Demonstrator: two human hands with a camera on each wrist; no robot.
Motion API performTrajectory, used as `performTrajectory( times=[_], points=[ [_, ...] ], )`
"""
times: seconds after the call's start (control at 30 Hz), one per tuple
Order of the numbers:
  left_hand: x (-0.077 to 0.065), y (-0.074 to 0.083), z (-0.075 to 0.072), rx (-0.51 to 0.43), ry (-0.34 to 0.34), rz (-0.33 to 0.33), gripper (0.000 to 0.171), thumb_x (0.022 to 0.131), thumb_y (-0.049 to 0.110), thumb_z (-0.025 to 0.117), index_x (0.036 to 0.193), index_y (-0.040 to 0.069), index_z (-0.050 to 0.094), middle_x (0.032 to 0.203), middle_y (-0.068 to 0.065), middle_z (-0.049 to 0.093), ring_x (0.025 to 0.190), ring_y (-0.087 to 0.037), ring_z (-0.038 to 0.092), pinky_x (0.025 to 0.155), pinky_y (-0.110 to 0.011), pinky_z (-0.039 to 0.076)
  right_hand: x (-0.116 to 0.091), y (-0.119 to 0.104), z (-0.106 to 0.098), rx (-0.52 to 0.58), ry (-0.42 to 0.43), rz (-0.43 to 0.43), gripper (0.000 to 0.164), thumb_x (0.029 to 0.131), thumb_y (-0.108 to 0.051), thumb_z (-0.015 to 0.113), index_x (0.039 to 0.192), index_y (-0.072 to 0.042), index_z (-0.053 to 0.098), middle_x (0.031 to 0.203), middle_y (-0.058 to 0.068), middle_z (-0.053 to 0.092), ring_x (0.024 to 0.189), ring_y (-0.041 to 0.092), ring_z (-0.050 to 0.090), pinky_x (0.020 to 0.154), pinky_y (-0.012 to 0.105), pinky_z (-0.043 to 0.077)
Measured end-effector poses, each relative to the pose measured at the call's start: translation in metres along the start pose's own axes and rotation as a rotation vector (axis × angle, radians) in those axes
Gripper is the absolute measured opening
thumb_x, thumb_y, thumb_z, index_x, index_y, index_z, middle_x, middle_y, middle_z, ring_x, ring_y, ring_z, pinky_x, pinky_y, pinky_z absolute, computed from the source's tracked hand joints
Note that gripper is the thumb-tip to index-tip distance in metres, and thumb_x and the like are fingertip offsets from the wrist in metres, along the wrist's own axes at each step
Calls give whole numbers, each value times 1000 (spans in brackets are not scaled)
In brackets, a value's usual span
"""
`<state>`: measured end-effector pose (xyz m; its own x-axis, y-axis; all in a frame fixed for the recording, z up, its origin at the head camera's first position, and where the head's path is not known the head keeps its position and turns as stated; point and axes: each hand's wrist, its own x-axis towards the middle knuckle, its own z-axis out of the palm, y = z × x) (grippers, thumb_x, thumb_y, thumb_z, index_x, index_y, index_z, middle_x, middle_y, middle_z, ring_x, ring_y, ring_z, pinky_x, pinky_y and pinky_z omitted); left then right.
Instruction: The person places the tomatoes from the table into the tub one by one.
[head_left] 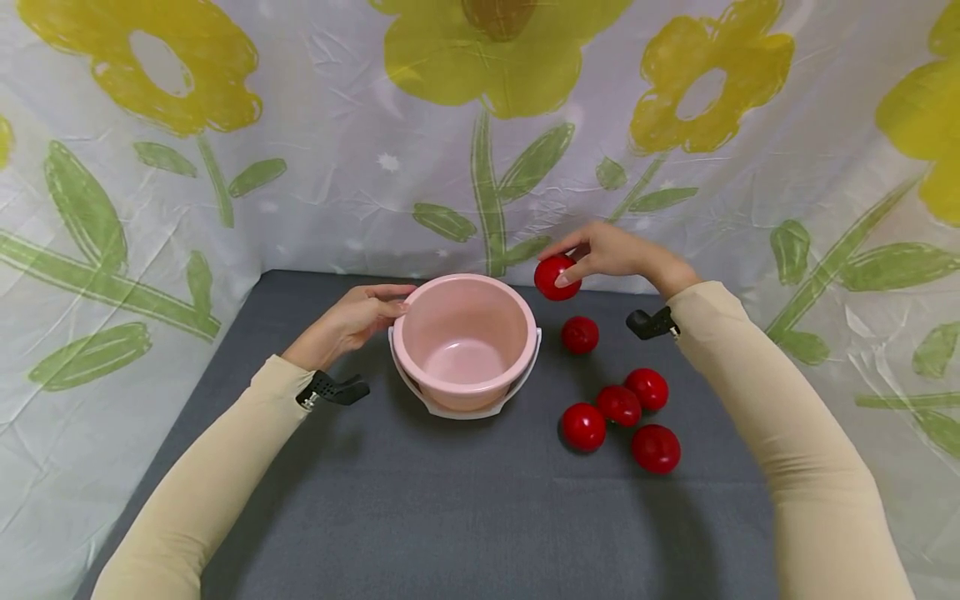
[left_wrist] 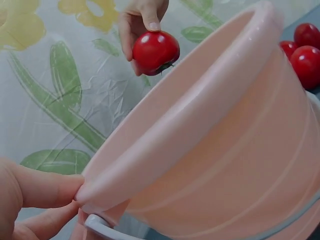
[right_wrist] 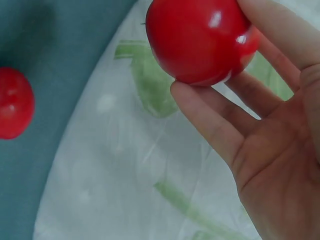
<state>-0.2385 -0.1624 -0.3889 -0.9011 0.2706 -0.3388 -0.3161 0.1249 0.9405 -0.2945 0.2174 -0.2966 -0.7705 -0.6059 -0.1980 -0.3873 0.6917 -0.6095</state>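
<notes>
Where our left hand (head_left: 362, 317) is: at the left side of the pink bucket (head_left: 465, 329), thumb and fingers pinching its rim just beside the handle joint.
Our right hand (head_left: 618, 250): raised beyond the bucket's right side, thumb and fingertips pinching a glossy red tomato (head_left: 551, 279).
Held tomato: in the air near the table's far edge, to the right of the bucket and apart from it; our left wrist view shows its green stem end turned downward.
Bucket: upright on the dark grey table (head_left: 450, 508), its white handle (head_left: 465, 412) lowered around the near side.
Tomatoes on the table: five, right of the bucket; one (head_left: 580, 335) sits farther back, and four (head_left: 647, 389) lie close together nearer us, though we cannot tell whether all touch.
Sleeves: beige (head_left: 210, 467), with a black wrist mount (head_left: 337, 388) on each arm.
Backdrop: pale curtain (head_left: 337, 158) printed with yellow flowers (head_left: 712, 71) and green leaves.
</notes>
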Motion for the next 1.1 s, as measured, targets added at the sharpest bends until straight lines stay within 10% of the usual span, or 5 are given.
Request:
performTrajectory(
  times=[0.3, 0.63, 1.1],
  points=[
    [-1, -3, -8, -51, -94, -36, 56, 98, 3, 55, 151, 1, 37, 101, 14, 67, 88, 0, 68, 79, -18, 55, 9, -21, 1, 10, -57, -24, 45, 88, -20, 75, 132, -19, 65, 123, 7, 70, 110, 23, 63, 84, 33, 58],
    [-2, -10, -16, 5, -160, 40, 56, 102, 18, 56, 154, 13, 36, 148, -10, 49, 106, -3, 67, 83, -24, 58, 22, -40, 6, 40, -112, -59, 46, 87, -20, 76, 132, -18, 65, 128, 6, 68, 113, 23, 64, 89, 36, 59],
    [-4, -10, -9, -130, -144, 42, 57, 100, 9, 57, 153, 7, 36, 110, 8, 69, 92, -7, 71, 74, -23, 59, 42, -64, 17, 64, -206, -89, 46, 88, -17, 75, 133, -16, 65, 131, 6, 65, 116, 23, 63, 92, 37, 58]
  ],
)
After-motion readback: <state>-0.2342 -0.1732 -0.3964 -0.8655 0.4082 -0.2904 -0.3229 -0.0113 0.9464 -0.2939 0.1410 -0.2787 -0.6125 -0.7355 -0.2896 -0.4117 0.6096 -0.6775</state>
